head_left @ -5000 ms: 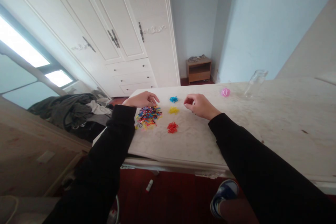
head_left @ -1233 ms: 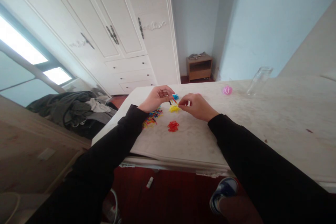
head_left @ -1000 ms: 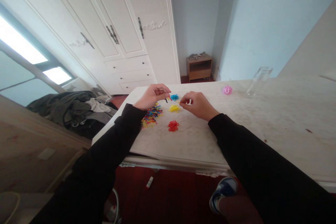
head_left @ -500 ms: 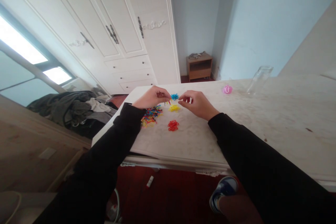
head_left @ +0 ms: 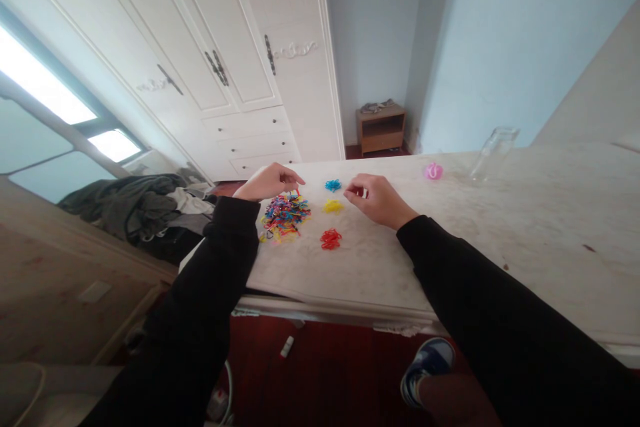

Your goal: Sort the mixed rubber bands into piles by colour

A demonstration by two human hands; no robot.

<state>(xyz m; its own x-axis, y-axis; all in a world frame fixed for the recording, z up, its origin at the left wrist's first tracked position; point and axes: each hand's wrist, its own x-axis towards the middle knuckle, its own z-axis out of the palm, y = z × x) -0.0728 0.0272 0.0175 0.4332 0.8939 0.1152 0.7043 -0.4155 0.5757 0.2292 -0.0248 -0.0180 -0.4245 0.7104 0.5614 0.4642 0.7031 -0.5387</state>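
Observation:
My left hand (head_left: 270,183) is over the far edge of a mixed heap of small coloured rubber bands (head_left: 286,212), its thumb and fingers closed. A bit of red band (head_left: 298,191) hangs under its fingertips. My right hand (head_left: 379,200) is in a pinch to the right of the small piles; whatever is in its fingertips is too small to make out. Between the hands lie a blue pile of bands (head_left: 333,185) and a yellow pile (head_left: 332,206). A red pile (head_left: 331,239) sits nearer to me.
On the pale tabletop (head_left: 480,253), a pink object (head_left: 433,171) and a clear glass vessel (head_left: 494,155) stand toward the far right. Clothes (head_left: 135,213) are heaped beyond the left end. White wardrobes (head_left: 240,80) and a small wooden cabinet (head_left: 381,128) are behind.
My left hand has moved left, away from the blue and yellow piles and back over the mixed heap. My right hand has hardly moved, with its fingers drawn closer together.

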